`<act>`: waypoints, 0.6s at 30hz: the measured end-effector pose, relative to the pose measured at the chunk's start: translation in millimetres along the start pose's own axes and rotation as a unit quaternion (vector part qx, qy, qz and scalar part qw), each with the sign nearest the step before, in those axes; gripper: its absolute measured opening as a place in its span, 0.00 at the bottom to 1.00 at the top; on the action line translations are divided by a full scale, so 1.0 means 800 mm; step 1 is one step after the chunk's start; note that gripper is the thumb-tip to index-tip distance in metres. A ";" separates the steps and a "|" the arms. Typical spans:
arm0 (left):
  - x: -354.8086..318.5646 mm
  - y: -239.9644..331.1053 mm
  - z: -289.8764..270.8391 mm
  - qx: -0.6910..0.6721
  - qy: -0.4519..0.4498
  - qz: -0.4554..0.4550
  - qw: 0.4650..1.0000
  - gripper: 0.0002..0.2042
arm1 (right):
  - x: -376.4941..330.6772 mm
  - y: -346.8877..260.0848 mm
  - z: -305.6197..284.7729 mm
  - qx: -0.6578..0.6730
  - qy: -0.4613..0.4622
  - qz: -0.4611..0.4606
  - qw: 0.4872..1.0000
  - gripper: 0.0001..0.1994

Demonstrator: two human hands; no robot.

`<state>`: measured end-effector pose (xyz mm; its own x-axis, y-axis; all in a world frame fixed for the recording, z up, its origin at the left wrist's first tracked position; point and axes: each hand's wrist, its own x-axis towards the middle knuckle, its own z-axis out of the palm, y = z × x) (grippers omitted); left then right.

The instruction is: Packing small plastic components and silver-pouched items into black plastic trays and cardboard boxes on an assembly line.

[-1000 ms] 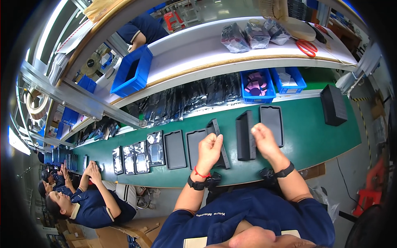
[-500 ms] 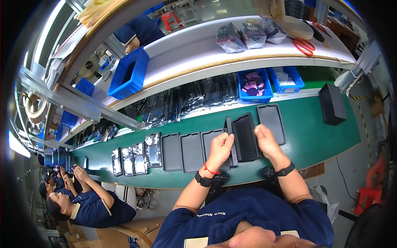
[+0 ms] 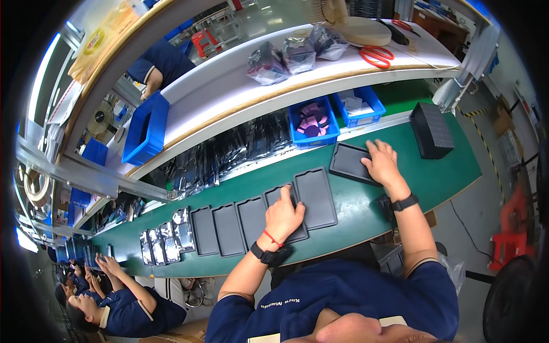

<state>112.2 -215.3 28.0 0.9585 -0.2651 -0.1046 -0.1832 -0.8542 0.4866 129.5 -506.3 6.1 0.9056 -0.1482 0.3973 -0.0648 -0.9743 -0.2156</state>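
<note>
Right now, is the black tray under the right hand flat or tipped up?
Flat: the black tray lies on the green belt, right hand resting on it.

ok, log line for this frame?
left hand: flat on black tray | right hand: on separate black tray | surface: green belt | row of trays beside left

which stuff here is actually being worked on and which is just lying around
In hand:
- left hand resting on a black tray on the green belt
- right hand on another black tray
- row of black trays beside them

Lying about:
- red scissors
- blue bins
- black ribbed block
- silver bags on the shelf
</note>
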 end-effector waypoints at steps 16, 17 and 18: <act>0.009 0.024 -0.008 0.014 0.118 0.175 0.977 0.26 | -0.059 0.016 -0.061 0.639 -0.001 0.190 0.745 0.14; 0.010 0.051 -0.008 -0.085 0.041 0.165 0.982 0.24 | -0.061 0.002 -0.064 0.642 -0.004 0.179 0.746 0.16; 0.011 0.086 -0.008 -0.182 -0.039 0.154 0.970 0.23 | -0.065 -0.011 -0.066 0.644 -0.006 0.171 0.746 0.18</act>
<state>109.2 -273.5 65.7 0.8488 -0.5276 0.0352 -0.3547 -0.5187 0.7779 60.9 -499.2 34.7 0.9326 -0.3413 0.1172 0.1570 0.0912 -0.9834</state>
